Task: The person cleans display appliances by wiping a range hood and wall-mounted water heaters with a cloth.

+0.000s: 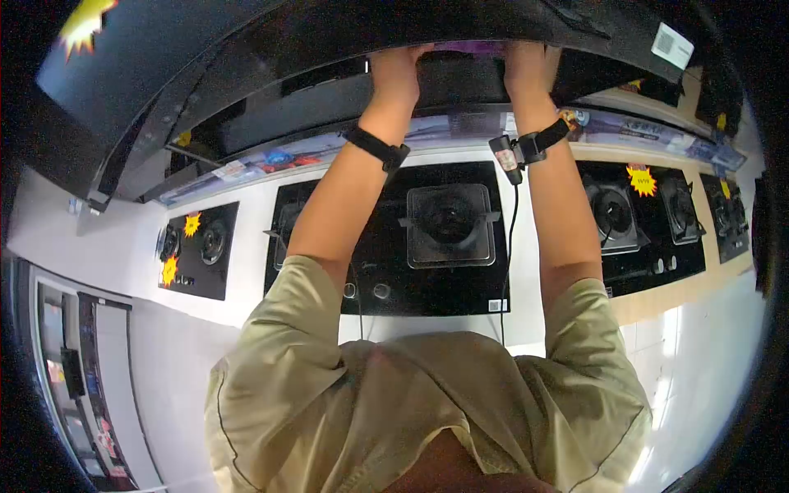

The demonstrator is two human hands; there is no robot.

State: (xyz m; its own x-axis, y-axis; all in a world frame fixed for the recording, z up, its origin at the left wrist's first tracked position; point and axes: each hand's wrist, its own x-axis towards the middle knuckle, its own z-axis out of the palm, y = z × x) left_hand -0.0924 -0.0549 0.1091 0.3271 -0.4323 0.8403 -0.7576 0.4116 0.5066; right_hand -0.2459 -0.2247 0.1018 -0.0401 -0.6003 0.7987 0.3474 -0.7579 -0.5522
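Note:
Both my arms reach up to a dark range hood point(312, 78) at the top of the view. My left hand point(396, 74) is at the hood's lower edge, its fingers hidden behind the edge. Beside it on the right, my right hand point(528, 74) reaches in the same way, with its fingers mostly out of sight. A strip of purple point(468, 48) shows between the hands; whether they hold it cannot be made out. Black straps circle both wrists, and a small device with a cable point(505, 158) hangs at the right one.
Below my arms lies a black gas hob point(386, 238) on a white counter. More hobs stand at the left point(197, 251) and right point(649, 222), with yellow star labels. A printed strip point(288, 156) runs along the back. A shelf unit point(82, 370) stands at the lower left.

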